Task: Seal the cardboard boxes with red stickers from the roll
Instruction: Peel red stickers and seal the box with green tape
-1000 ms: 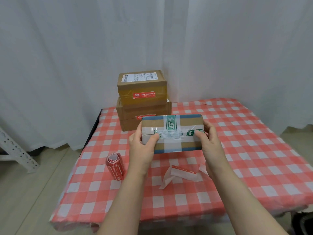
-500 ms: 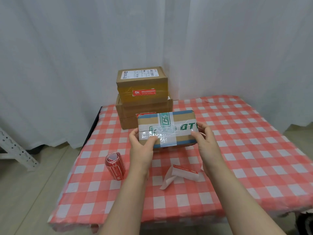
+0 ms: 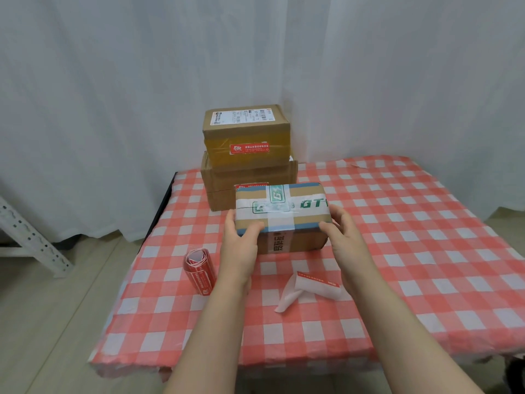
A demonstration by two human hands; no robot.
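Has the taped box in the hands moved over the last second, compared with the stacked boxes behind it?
Yes. The taped box has dropped lower and tipped flatter, toward the table, covering less of the stacked boxes.

- Three cardboard boxes are counted: one held box (image 3: 281, 211), two stacked at the table's far left edge, upper (image 3: 246, 135) on lower (image 3: 227, 183).
- One sticker roll (image 3: 199, 273) is seen.
- One backing strip (image 3: 308, 288) is noted.
- Two hands are tallied: left (image 3: 238, 245), right (image 3: 345, 237).
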